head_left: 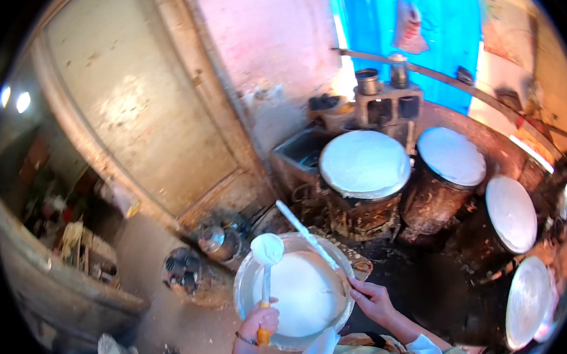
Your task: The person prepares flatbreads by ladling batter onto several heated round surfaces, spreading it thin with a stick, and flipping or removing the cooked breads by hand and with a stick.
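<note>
A rough workshop with a worn cream door (pixel 132 101) in the upper left of the frame, a stained pink wall (pixel 270 36) at top centre and a blue sheet (pixel 411 36) at upper right. Four round griddles curve down the right side, the largest (pixel 365 163) at centre coated white, the next (pixel 451 155) and third (pixel 511 213) also white, the lowest (pixel 528 300) bare metal. At lower centre a wide metal basin (pixel 243 288) holds white batter (pixel 299 295). The left hand (pixel 259 320), fingers clenched, grips the orange handle of a ladle (pixel 267 249) whose batter-filled bowl is raised over the basin's upper left rim. The right hand (pixel 370 300), fingers closed, holds the lower end of a long white spatula (pixel 306 235) slanting up-left across the basin. A small metal pot (pixel 211 240) sits just left of the basin.
</note>
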Tool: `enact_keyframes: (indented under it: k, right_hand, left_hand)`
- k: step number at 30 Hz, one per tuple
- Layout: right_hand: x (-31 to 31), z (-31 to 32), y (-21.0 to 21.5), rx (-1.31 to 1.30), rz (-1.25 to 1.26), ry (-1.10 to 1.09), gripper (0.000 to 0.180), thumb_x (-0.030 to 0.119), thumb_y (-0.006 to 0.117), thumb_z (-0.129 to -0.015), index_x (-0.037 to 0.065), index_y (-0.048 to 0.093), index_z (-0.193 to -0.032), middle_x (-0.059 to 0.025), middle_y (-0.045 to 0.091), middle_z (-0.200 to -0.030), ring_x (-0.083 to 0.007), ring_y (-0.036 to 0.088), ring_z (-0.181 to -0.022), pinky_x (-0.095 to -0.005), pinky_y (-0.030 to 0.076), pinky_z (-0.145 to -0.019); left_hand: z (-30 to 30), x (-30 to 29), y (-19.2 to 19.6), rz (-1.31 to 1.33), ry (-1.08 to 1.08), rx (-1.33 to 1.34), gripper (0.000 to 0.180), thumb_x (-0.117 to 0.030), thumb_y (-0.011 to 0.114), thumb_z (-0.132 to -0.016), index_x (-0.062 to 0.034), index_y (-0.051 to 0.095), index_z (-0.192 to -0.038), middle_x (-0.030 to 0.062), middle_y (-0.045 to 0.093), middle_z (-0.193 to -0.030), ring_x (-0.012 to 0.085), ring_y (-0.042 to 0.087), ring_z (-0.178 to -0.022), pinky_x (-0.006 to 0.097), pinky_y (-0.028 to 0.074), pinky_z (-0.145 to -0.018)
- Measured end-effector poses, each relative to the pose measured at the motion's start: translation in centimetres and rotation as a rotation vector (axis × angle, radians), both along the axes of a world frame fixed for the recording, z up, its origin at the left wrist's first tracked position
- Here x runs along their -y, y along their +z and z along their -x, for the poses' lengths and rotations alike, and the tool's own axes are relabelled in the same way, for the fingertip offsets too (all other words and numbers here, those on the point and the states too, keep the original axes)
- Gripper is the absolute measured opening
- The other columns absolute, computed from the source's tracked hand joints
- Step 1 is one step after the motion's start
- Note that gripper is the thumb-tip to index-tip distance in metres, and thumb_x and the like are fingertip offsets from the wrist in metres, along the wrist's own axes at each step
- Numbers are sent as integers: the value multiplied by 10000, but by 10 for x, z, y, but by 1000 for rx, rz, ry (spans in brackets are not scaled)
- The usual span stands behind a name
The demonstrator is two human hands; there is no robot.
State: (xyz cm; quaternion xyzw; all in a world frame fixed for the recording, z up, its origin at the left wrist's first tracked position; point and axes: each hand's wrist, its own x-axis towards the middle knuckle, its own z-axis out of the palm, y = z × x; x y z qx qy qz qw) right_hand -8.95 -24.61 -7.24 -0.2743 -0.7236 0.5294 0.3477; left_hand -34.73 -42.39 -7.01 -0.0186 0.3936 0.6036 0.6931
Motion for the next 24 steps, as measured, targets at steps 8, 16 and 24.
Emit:
enact_keyframes:
  k: [8, 16, 24]
  right_hand:
    - [-10, -86, -43, 434, -124, -315, 249, 202, 587, -825, 156, 622, -1067, -117, 534, -700, -256, 547, -608, -336, 467, -544]
    - [25, -240, -39, 391, -286, -1195, 270, 80, 639, -748, 85, 593, -1014, -108, 535, -688, -272, 557, -574, -370, 464, -500]
    - [88, -365, -43, 229, -86, -1951, 226, -2, 598, -766, -11, 599, -991, -86, 590, -699, -129, 538, -595, -248, 431, -532]
  left_hand:
    - [-70, -123, 45, 29, -424, -119, 229, -68, 363, -904, -64, 429, -1123, -5, 351, -598, 57, 351, -418, 167, 307, -337]
    - [-269, -265, 91, -169, -1242, -71, 345, -66, 426, -882, -146, 375, -1214, 5, 364, -602, 45, 330, -426, 177, 289, -371]
    - [-549, -282, 89, -330, -1886, -192, 393, -131, 466, -871, -155, 266, -1209, 12, 379, -660, 53, 344, -479, 189, 330, -432]
